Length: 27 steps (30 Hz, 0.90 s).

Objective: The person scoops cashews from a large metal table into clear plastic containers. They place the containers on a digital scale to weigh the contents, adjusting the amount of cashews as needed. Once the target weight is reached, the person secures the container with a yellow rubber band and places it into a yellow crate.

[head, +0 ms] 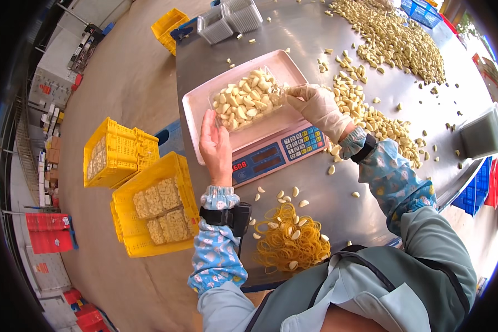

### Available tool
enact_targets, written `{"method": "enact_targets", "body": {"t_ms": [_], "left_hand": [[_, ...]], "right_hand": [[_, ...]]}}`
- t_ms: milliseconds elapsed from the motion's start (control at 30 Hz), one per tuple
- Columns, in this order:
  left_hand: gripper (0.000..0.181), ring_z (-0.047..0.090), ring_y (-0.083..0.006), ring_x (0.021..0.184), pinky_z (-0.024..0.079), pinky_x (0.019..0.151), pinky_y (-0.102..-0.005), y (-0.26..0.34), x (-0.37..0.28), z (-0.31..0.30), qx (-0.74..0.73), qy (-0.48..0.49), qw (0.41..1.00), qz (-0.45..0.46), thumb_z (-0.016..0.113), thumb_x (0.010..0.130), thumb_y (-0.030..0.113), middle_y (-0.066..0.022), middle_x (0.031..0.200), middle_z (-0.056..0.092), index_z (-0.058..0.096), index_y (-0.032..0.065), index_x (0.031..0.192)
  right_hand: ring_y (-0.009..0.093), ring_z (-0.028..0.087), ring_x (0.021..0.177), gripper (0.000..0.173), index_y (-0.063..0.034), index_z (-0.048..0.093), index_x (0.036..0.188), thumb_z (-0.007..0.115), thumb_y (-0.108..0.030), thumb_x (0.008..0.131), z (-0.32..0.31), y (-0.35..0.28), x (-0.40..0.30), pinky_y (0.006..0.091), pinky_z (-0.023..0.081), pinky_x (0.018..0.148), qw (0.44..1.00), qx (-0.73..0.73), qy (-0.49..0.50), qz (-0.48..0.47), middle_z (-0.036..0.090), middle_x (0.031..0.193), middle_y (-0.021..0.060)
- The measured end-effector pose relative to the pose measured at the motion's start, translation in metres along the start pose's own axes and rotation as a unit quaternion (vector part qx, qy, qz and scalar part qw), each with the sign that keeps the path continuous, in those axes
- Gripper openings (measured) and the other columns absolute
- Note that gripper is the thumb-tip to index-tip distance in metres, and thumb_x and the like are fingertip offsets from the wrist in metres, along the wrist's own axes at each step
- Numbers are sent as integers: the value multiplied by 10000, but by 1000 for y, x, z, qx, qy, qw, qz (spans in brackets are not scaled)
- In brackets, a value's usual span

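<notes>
A clear plastic container heaped with peeled garlic cloves (247, 99) rests in the pale pink tray (195, 103) of a digital scale (259, 159). At its left end, my bare left hand (216, 145) touches the container's side, fingers extended and the palm turned inward. My gloved right hand (317, 108) is at the container's right end, its thumb and fingers pinched together at the rim; whether a clove is between them cannot be told. The scale's red digits are lit. Loose garlic cloves (350, 93) lie right beside the glove on the metal table.
A large garlic heap (411, 50) covers the table's far right. Stacked clear containers (230, 20) stand at the far left edge. Rubber bands (292, 240) with cloves lie near my body. Yellow crates (122, 232) with filled packs stand left of the table. A grey-green container (481, 133) is at right.
</notes>
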<state>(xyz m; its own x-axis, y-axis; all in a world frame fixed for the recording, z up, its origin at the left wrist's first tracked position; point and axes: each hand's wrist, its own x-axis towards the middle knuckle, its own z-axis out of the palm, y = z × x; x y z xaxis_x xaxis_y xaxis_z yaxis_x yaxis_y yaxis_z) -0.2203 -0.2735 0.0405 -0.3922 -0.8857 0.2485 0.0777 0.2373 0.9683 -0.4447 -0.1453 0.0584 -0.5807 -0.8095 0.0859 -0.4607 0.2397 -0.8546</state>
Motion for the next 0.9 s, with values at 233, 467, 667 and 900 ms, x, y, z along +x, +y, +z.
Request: {"method": "enact_targets", "body": {"t_ms": [233,467,667,900], "left_hand": [[583,422,-265,1378,316,1157,-363,11,6,-8,21,-36,997,-60,537,898,-55,-199,1486,428,369,-57,1457],[596,485,-262,1333,363,1127,-336,-8,9,-5,56,-21,998,-6,508,836,-97,-213,1436,483,415,-60,1424],[558,608,-180,1107,488,964,-300,-15,5,-17,125,-3,991,-43,533,876,-50,-127,1257,614,415,-68,1422],[344,656,-157,872,554,833,-304,7,15,-38,-83,-76,954,-280,617,894,6,-82,1022,658,569,-53,1229]], "right_hand": [[104,634,721,360,-31,676,1187,693,-209,874,-8,-6,22,263,522,670,997,17,-36,69,713,875,26],[109,645,824,437,-38,605,1298,661,-205,898,9,-1,22,249,527,748,999,6,-34,11,706,938,52],[104,588,632,468,24,595,1274,665,-220,881,7,-21,16,250,508,600,990,76,-96,71,632,821,33],[96,542,586,290,-4,682,1101,598,-9,822,-22,11,45,237,457,533,933,-45,-321,-153,636,825,32]]}}
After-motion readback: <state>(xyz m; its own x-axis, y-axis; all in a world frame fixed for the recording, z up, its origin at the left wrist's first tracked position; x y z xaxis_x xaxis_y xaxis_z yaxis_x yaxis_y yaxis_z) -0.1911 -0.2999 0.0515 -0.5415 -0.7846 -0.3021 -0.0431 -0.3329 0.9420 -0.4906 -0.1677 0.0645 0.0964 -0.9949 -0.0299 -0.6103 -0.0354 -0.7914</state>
